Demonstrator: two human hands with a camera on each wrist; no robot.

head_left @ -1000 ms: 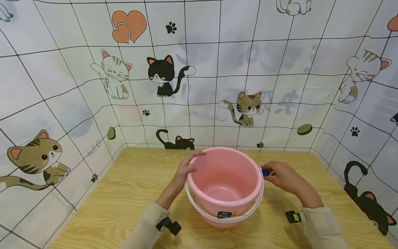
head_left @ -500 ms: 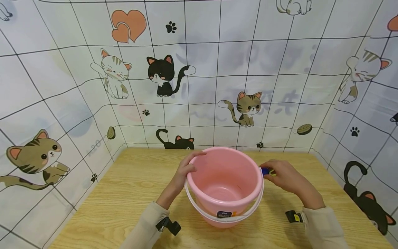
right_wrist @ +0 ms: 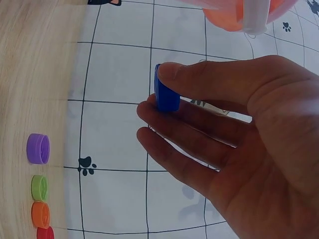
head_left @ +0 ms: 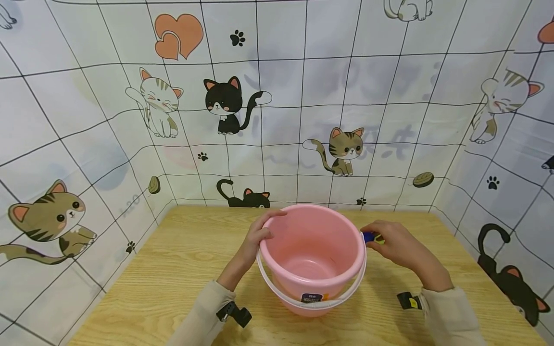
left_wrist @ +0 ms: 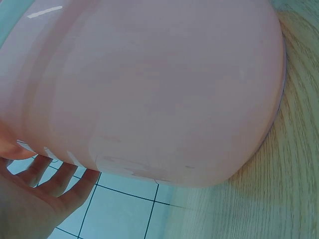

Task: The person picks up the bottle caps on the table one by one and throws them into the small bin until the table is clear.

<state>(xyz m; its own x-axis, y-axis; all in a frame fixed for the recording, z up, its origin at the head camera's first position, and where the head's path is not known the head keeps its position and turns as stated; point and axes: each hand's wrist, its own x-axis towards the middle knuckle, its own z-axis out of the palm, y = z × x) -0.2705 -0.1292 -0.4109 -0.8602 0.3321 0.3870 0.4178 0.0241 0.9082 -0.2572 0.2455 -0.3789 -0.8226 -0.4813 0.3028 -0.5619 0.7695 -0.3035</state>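
Note:
A pink bucket [head_left: 294,290] stands on the wooden table, its mouth facing me and its white handle [head_left: 329,303] hanging down in front. My left hand [head_left: 254,242] grips the bucket's left rim; in the left wrist view its fingers [left_wrist: 79,189] lie against the outer wall. Beside the bucket's right rim, my right hand [head_left: 397,245] pinches a small blue cap [right_wrist: 167,92] between thumb and fingers. That cap is partly covered by the thumb. Nothing shows inside the bucket.
In the right wrist view a purple cap [right_wrist: 38,149], a green cap [right_wrist: 39,188], an orange cap [right_wrist: 41,214] and a red cap [right_wrist: 45,233] sit in a row on the table. A cat-patterned sheet [head_left: 281,120] hangs around the table's back and sides.
My right hand has risen very slightly, and more of something yellow-green shows by its fingers. The left hand and the bucket have stayed in place.

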